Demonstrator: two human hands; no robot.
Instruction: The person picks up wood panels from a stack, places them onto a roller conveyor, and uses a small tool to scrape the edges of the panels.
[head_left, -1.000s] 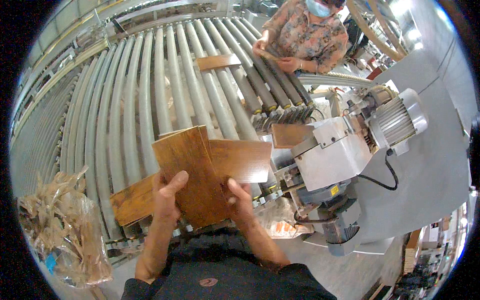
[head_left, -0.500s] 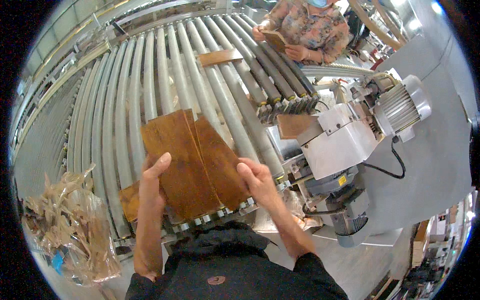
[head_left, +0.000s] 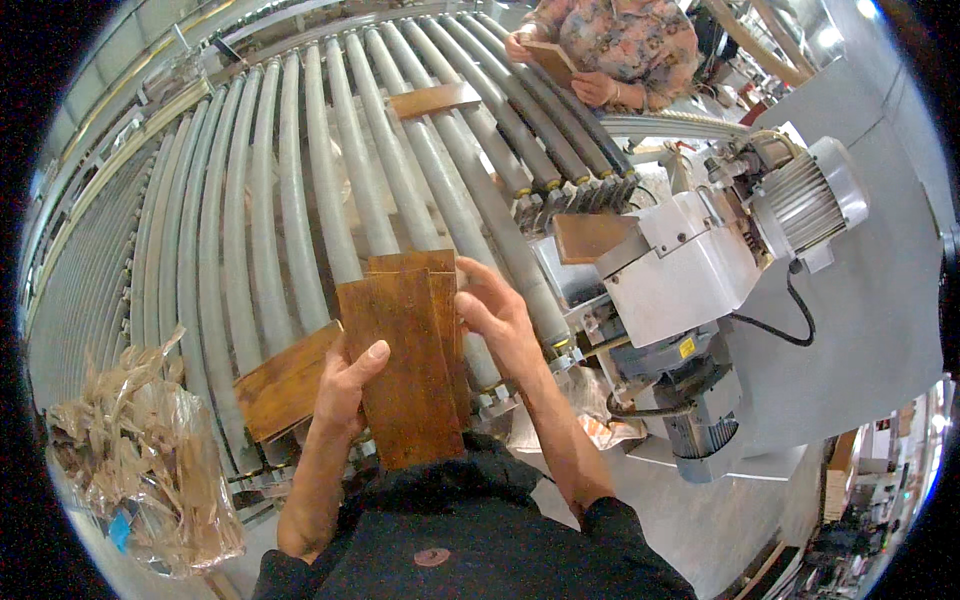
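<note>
The left hand clamps at least three overlapping, flat rectangular wood-grained boards above smooth, grey cylindrical rollers, while the right hand, thumb and fingers parted, is at their right edge, and one brown board lies farther off across the rollers.

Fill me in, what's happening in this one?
A person stands at a roller conveyor with a few brown wooden boards stacked unevenly. The left hand grips the stack's left side, thumb on top; the right hand is at its upper right edge, though whether it grips is hard to tell. Another board lies at the left hand's side, and one rests farther up the rollers. Across from them, a co-worker holds a board in both hands.
</note>
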